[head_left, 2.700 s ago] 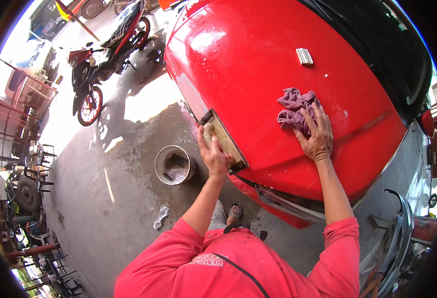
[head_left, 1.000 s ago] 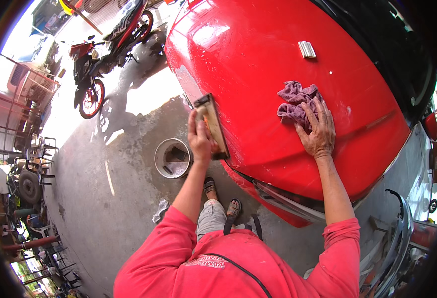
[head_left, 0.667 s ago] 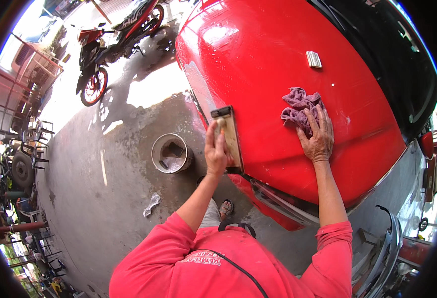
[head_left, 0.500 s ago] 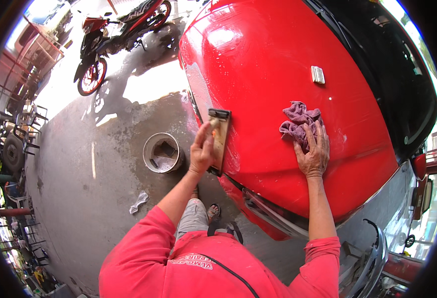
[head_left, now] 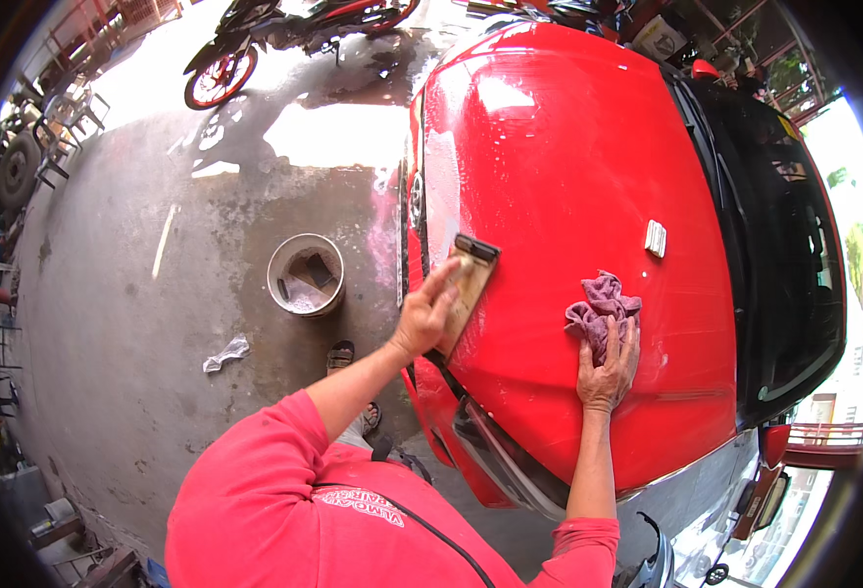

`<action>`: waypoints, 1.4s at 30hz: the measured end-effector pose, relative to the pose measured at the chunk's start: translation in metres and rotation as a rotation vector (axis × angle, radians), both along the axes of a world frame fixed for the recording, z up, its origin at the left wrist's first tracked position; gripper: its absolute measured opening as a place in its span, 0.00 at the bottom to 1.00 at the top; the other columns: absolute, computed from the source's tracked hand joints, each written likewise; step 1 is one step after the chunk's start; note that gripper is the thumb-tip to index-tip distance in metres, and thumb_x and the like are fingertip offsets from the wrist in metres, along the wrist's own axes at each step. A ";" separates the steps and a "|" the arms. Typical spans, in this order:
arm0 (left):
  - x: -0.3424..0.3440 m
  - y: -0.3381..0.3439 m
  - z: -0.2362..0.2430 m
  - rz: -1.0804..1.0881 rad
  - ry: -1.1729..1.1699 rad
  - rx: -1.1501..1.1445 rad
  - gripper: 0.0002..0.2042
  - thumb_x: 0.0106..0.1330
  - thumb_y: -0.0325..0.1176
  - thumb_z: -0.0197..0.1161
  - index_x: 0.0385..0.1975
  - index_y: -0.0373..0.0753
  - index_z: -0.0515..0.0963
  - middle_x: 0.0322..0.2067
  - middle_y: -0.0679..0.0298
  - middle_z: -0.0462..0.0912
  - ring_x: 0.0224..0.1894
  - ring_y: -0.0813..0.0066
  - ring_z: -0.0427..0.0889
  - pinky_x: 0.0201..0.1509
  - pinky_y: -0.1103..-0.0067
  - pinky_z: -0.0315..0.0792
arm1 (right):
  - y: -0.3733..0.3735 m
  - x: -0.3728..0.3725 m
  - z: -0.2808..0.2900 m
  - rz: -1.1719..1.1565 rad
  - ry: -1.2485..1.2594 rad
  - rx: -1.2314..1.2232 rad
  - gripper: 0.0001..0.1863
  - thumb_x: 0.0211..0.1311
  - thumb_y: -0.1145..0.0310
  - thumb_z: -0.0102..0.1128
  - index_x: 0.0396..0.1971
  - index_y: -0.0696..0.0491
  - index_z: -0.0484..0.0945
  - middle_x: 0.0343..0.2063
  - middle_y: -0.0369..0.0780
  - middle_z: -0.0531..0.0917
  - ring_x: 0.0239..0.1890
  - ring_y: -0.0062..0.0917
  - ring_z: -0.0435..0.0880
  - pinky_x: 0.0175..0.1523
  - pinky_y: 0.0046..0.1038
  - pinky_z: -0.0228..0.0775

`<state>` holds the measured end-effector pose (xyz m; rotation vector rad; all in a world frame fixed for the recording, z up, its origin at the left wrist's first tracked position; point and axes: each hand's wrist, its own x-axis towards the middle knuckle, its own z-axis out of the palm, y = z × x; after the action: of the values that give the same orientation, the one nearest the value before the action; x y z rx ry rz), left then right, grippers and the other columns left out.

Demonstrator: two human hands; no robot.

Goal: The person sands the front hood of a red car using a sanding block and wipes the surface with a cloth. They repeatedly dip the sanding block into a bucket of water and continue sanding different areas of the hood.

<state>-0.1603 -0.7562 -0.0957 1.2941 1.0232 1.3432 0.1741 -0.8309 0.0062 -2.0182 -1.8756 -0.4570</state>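
Observation:
A long, pale hand sanding block with a dark clamp at its far end lies tilted on the red car hood, close to the front edge. My left hand is closed on its left side. Further right on the hood, my right hand rests with fingers spread over the near part of a crumpled purple cloth. Part of the cloth is hidden under the fingers. Wet whitish streaks and a dull grey patch mark the hood's front edge.
A small white ridged block lies on the hood beyond the cloth. On the concrete floor stand a white bucket with dark pieces in cloudy water, a crumpled white scrap and a parked motorcycle. Chairs line the left side.
The view has shifted, and the hood shows farther right and more upright. My left hand and the sanding block have moved slightly along the front edge. My right hand stays on the cloth.

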 end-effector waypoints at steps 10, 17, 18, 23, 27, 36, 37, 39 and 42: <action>0.004 0.069 0.030 0.108 -0.193 -0.368 0.23 0.79 0.35 0.57 0.74 0.47 0.71 0.66 0.50 0.80 0.33 0.70 0.90 0.31 0.77 0.86 | 0.005 0.003 0.002 0.007 0.024 0.007 0.34 0.63 0.52 0.71 0.70 0.41 0.78 0.75 0.46 0.70 0.76 0.52 0.67 0.78 0.52 0.62; -0.017 0.141 0.009 0.102 -0.004 -0.087 0.23 0.82 0.35 0.53 0.75 0.47 0.70 0.58 0.54 0.85 0.37 0.73 0.82 0.38 0.77 0.77 | 0.006 -0.005 -0.001 -0.030 0.050 -0.016 0.33 0.64 0.51 0.70 0.69 0.42 0.78 0.75 0.47 0.70 0.77 0.52 0.66 0.78 0.53 0.60; -0.036 0.193 0.015 0.135 -0.149 -0.304 0.21 0.83 0.38 0.52 0.73 0.50 0.72 0.50 0.55 0.88 0.15 0.83 0.76 0.13 0.81 0.73 | 0.007 -0.005 -0.002 -0.030 0.057 -0.016 0.33 0.64 0.51 0.69 0.69 0.42 0.78 0.75 0.47 0.69 0.77 0.52 0.66 0.78 0.53 0.60; -0.047 0.283 0.024 0.385 -0.191 -0.396 0.22 0.82 0.39 0.53 0.71 0.42 0.72 0.43 0.53 0.87 0.12 0.77 0.75 0.13 0.74 0.72 | 0.010 -0.007 -0.006 -0.108 0.036 -0.018 0.35 0.65 0.51 0.68 0.72 0.43 0.75 0.76 0.48 0.68 0.78 0.51 0.65 0.79 0.53 0.58; -0.007 0.167 0.027 0.153 0.037 -0.105 0.24 0.80 0.33 0.54 0.74 0.39 0.69 0.64 0.50 0.81 0.44 0.66 0.88 0.47 0.72 0.83 | 0.001 -0.009 -0.015 -0.326 0.000 -0.028 0.37 0.70 0.45 0.64 0.75 0.44 0.71 0.78 0.49 0.65 0.78 0.51 0.64 0.79 0.54 0.56; -0.089 0.397 0.021 0.195 -0.254 -0.349 0.23 0.82 0.37 0.53 0.75 0.49 0.67 0.21 0.69 0.76 0.09 0.82 0.68 0.11 0.80 0.67 | 0.014 -0.051 -0.027 -0.486 0.005 0.019 0.39 0.71 0.43 0.64 0.76 0.46 0.69 0.79 0.50 0.61 0.79 0.50 0.61 0.79 0.54 0.56; -0.099 0.422 0.026 0.230 -0.247 -0.401 0.23 0.83 0.39 0.53 0.75 0.49 0.66 0.23 0.67 0.76 0.10 0.82 0.68 0.11 0.80 0.68 | 0.016 -0.049 -0.028 -0.478 0.013 0.019 0.39 0.70 0.44 0.64 0.76 0.46 0.69 0.79 0.50 0.61 0.80 0.50 0.61 0.80 0.54 0.56; -0.091 0.425 0.018 0.302 -0.250 -0.427 0.23 0.82 0.38 0.53 0.75 0.47 0.65 0.23 0.68 0.76 0.10 0.81 0.68 0.11 0.79 0.69 | 0.020 -0.045 -0.028 -0.468 0.026 0.018 0.39 0.70 0.45 0.65 0.76 0.46 0.69 0.79 0.50 0.62 0.80 0.51 0.60 0.80 0.54 0.55; -0.042 0.319 0.034 0.128 -0.215 -0.244 0.25 0.80 0.34 0.55 0.76 0.43 0.67 0.54 0.57 0.85 0.17 0.84 0.73 0.16 0.81 0.72 | 0.004 -0.045 -0.025 -0.538 0.009 -0.002 0.39 0.70 0.45 0.65 0.76 0.46 0.69 0.79 0.50 0.62 0.80 0.51 0.60 0.80 0.54 0.55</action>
<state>-0.2020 -0.4375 -0.0620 0.8958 1.0940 1.3722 0.1294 -0.8266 -0.0189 -2.5120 -1.3036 -0.5754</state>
